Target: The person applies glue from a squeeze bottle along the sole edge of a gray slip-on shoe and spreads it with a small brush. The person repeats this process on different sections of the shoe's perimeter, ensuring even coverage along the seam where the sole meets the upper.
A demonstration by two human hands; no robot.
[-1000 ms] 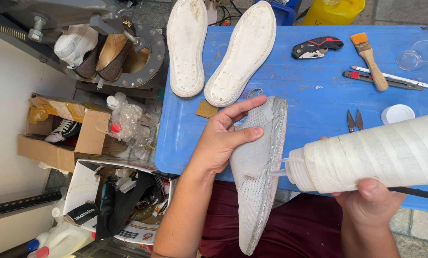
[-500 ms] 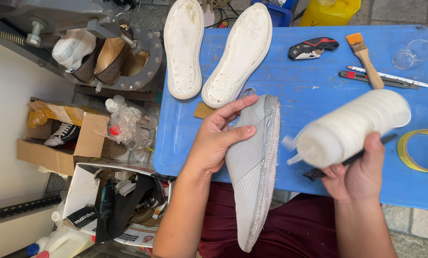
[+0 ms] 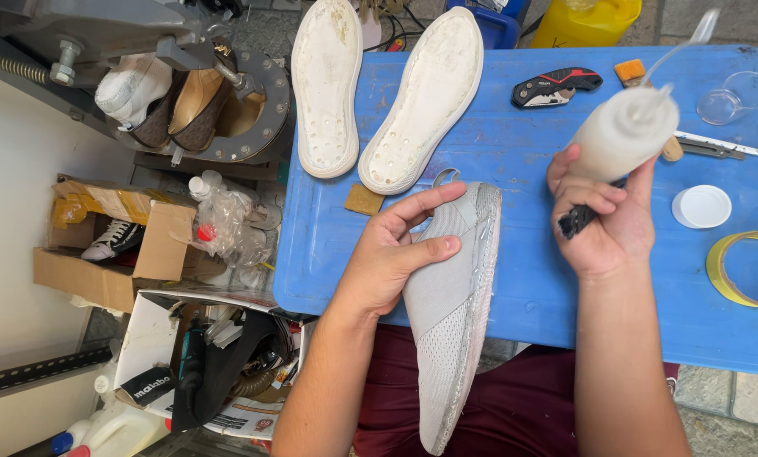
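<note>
Both forearms bare, no sleeves, no rings or watch visible. Dark maroon trousers (image 3: 514, 406) on lap, just below blue table (image 3: 328, 245) edge.

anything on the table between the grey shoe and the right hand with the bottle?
Nothing. In the head view, only bare blue table separates the grey shoe from the right hand gripping the white squeeze bottle.
</note>
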